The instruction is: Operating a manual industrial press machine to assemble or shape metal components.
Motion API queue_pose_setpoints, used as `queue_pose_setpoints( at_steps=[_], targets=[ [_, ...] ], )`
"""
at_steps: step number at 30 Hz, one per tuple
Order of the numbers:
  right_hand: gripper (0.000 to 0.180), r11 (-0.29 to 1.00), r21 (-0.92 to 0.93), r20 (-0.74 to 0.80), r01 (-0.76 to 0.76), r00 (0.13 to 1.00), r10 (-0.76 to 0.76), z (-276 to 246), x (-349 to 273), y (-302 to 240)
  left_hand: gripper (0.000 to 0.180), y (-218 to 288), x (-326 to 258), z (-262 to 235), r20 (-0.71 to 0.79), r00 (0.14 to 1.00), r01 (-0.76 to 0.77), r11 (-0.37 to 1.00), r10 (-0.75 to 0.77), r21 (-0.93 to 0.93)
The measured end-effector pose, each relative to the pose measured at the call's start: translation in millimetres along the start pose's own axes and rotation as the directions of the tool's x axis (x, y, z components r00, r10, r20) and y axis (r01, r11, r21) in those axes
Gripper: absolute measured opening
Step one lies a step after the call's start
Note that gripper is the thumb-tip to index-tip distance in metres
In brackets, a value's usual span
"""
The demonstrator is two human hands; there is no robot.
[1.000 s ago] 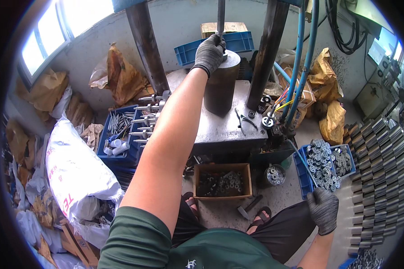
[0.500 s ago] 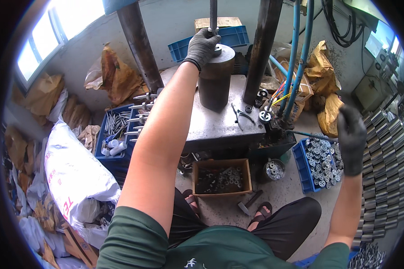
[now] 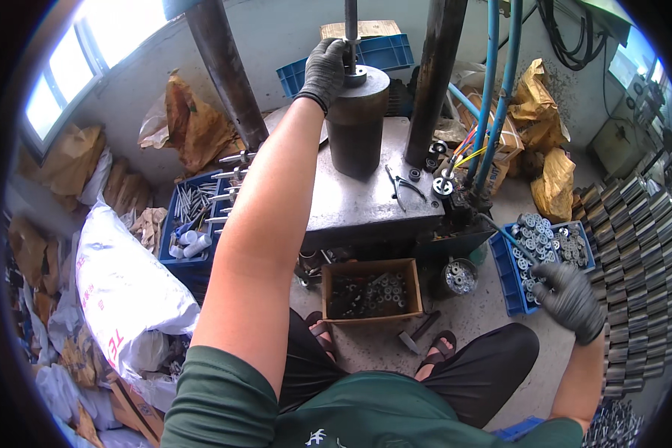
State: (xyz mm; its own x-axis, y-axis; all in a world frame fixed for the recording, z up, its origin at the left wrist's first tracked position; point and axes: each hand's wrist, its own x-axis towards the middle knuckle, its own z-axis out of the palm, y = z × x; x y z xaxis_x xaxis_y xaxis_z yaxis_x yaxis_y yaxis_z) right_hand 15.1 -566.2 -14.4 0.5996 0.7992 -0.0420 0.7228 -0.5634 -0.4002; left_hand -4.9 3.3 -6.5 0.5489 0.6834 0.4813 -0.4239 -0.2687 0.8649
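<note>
My gloved left hand point(image 3: 324, 72) is raised to the top of a thick metal cylinder block point(image 3: 356, 134) on the steel press table. Its fingers close round the lower part of an upright metal rod point(image 3: 352, 22), which comes down into a dark ring point(image 3: 356, 75) on the block. The fingertips are partly hidden behind the rod. Low at the right, my gloved right hand point(image 3: 573, 302) has its fingers curled at the end of a thin lever point(image 3: 509, 238) that slants from the valve by the blue hoses. Pliers point(image 3: 402, 188) lie on the table, beside small dark rings point(image 3: 414, 175).
A blue crate of round metal parts point(image 3: 506, 280) sits under the lever. Stacked metal tubes point(image 3: 635, 291) line the right side. A wooden box point(image 3: 372, 319) and a hammer point(image 3: 418, 333) are on the floor by my feet. Steel columns point(image 3: 435, 82) flank the block.
My right hand has come down and inward to the lever's end. My left hand has shifted slightly left and stays at the rod, where the ring below now shows more.
</note>
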Motion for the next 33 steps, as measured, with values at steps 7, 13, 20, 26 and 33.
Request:
queue_pose_setpoints(
  at_steps=[7, 13, 20, 26, 33],
  targets=[
    [0.014, 0.999, -0.049, -0.084, -0.001, 0.996, -0.004, 66.4, -57.5, 11.0, 0.039, -4.5, 2.0, 10.3, -0.014, 0.998, -0.054, 0.991, 0.056, 0.123],
    [0.015, 0.993, -0.117, -0.068, 0.000, 0.998, -0.008, 59.5, -49.0, 11.3, 0.040, -7.8, 5.1, 7.0, 0.001, 0.998, -0.061, 0.984, 0.062, 0.169],
    [0.017, 0.999, -0.003, -0.180, 0.050, 0.983, -0.049, 29.9, -29.8, 3.9, 0.039, 2.8, -5.1, 9.2, 0.021, 1.000, -0.018, 0.986, 0.014, 0.163],
    [0.019, 0.993, -0.090, -0.044, 0.078, 0.996, -0.082, 28.7, -33.7, 13.8, 0.037, 0.0, 0.7, 8.3, 0.020, 1.000, 0.012, 0.994, -0.014, 0.112],
    [0.019, 0.999, 0.005, -0.157, 0.036, 0.987, -0.034, 33.0, -33.6, 15.8, 0.033, -2.0, 0.7, 9.1, 0.036, 0.999, 0.005, 0.993, -0.009, 0.121]
  ],
)
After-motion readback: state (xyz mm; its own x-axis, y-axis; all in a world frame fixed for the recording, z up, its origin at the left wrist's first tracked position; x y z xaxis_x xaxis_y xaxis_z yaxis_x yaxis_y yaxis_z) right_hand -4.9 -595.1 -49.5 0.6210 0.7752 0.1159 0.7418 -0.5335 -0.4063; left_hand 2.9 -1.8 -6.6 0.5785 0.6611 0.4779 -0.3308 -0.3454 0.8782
